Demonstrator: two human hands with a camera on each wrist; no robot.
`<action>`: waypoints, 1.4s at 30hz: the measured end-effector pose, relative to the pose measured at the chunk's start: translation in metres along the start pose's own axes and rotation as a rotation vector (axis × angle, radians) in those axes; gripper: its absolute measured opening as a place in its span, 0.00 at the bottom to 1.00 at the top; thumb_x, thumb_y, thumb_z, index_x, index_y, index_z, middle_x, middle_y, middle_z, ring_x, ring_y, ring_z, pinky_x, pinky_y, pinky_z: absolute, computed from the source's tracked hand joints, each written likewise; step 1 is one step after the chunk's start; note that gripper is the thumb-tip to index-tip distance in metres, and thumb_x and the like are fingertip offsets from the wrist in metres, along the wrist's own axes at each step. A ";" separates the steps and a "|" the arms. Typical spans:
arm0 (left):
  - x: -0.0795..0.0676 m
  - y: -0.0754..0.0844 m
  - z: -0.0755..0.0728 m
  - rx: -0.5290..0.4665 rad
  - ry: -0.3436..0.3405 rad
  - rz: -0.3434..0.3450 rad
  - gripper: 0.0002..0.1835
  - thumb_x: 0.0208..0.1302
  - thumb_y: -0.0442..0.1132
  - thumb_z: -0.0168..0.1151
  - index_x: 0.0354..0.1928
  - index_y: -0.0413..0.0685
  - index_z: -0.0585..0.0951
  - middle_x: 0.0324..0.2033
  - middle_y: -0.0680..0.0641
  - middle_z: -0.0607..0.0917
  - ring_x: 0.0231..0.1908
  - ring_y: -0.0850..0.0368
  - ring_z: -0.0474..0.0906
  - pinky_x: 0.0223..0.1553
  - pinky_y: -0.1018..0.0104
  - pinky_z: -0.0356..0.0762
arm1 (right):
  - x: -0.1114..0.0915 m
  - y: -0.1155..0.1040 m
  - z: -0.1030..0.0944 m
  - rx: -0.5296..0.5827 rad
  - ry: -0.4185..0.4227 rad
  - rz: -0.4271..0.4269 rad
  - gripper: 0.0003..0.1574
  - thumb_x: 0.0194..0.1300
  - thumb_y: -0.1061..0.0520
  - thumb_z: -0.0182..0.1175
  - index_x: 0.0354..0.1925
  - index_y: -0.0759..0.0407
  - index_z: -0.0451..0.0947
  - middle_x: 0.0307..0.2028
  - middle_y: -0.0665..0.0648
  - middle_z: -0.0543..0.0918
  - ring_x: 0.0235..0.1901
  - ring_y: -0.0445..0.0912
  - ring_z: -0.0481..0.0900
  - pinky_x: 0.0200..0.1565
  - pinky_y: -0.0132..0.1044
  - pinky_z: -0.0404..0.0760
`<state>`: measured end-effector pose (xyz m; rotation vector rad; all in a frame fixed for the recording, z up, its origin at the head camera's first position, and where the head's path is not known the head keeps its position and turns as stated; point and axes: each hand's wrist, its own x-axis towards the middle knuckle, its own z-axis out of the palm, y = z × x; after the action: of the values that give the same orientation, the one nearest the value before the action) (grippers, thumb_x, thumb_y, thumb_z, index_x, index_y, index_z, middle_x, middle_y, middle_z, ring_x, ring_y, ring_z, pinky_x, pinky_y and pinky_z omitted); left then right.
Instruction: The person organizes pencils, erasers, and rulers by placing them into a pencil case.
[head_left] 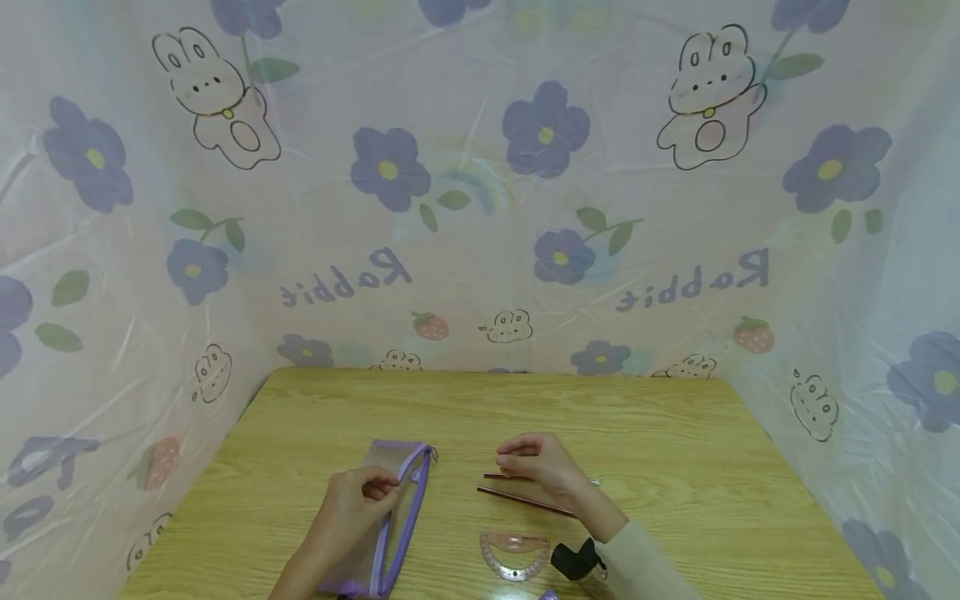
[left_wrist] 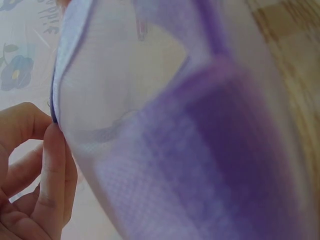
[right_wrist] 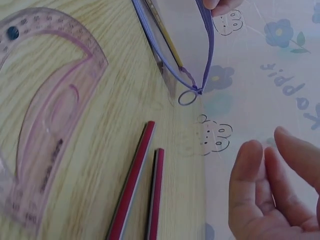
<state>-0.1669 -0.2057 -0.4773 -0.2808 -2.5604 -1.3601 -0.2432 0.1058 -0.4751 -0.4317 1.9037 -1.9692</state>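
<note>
My left hand (head_left: pixel 358 502) pinches the edge of a see-through zip pouch (head_left: pixel 420 508) with purple trim, which lies on the left part of the table. In the right wrist view the pouch's mouth gapes, and a thin yellow stick (right_wrist: pixel 168 41) shows within it. My right hand (head_left: pixel 546 463) hovers over two dark red pencils (head_left: pixel 525 500), its fingers loosely bent and nothing between them. Those red pencils (right_wrist: pixel 131 182) lie side by side, with pale stripes along them. The left wrist view shows the pouch's purple edge (left_wrist: pixel 175 165) large and blurred, the fingertips at its rim.
A clear pinkish protractor (head_left: pixel 516 568) lies on the wooden table (head_left: pixel 600 408) nearer me than the pencils. Beside my right sleeve is a black object (head_left: pixel 576 560), with a small purple thing (head_left: pixel 549 595) at the lower frame edge. Printed curtains (head_left: pixel 465 250) surround the table.
</note>
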 end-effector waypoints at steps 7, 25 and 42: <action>-0.001 -0.001 0.001 -0.009 0.001 -0.010 0.05 0.54 0.23 0.70 0.31 0.39 0.86 0.25 0.54 0.84 0.26 0.64 0.80 0.29 0.73 0.83 | -0.004 0.000 -0.012 -0.024 0.023 -0.010 0.20 0.66 0.66 0.65 0.49 0.83 0.75 0.36 0.58 0.86 0.39 0.50 0.86 0.51 0.55 0.82; -0.001 -0.003 -0.001 -0.006 0.006 0.017 0.05 0.54 0.23 0.71 0.32 0.38 0.86 0.25 0.54 0.85 0.25 0.64 0.81 0.29 0.73 0.83 | -0.013 -0.004 -0.036 -0.090 0.034 -0.031 0.16 0.67 0.65 0.63 0.49 0.76 0.77 0.42 0.69 0.84 0.42 0.56 0.85 0.52 0.61 0.79; 0.002 -0.001 0.000 0.002 0.011 0.021 0.07 0.52 0.21 0.69 0.31 0.38 0.86 0.25 0.52 0.85 0.25 0.64 0.81 0.29 0.73 0.83 | -0.016 -0.001 -0.057 -0.123 0.047 -0.024 0.19 0.68 0.64 0.64 0.51 0.78 0.76 0.42 0.67 0.84 0.43 0.59 0.84 0.52 0.59 0.80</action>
<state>-0.1689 -0.2064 -0.4780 -0.2984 -2.5423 -1.3480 -0.2554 0.1642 -0.4757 -0.4476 2.0655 -1.9000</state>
